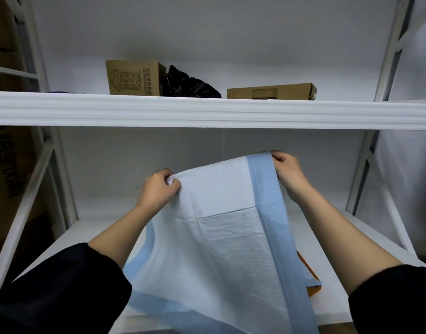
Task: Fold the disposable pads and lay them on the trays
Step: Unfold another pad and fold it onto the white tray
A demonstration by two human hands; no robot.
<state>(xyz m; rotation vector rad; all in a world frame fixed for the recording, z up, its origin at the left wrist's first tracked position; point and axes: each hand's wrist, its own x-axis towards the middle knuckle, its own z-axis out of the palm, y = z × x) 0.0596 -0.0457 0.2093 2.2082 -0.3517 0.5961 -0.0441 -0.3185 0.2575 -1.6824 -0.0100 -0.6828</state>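
Two hands, head view: we hold one disposable pad (221, 237) up over the lower shelf (91, 239) of a white rack.
Left hand (159, 189): we pinch the pad's upper left corner, fingers curled round the edge.
Right hand (287, 168): we pinch the upper right corner at the blue border, slightly higher than the left.
Pad position: it hangs from both hands in front of us, its lower part draped down toward the shelf and running out of the bottom of the view.
Pad axis: its long axis runs from the held top edge down toward us; the top edge tilts, right side up.
Pad surface: we see a white quilted middle with fold creases and blue strips along the left and right sides.
Under the pad: an orange thing (308, 268) peeks out beside the right blue strip; we cannot tell what it is.
Upper shelf (207, 112): it crosses the view above our hands and carries an upright cardboard box (132, 77), a black bag (190, 84) just beside it, and a flat cardboard box (271, 90) to the right.
Left edge: large brown cartons (7, 165) stand behind the rack's post.
Sleeves: dark sleeves (62, 290) cover both forearms near the bottom corners.
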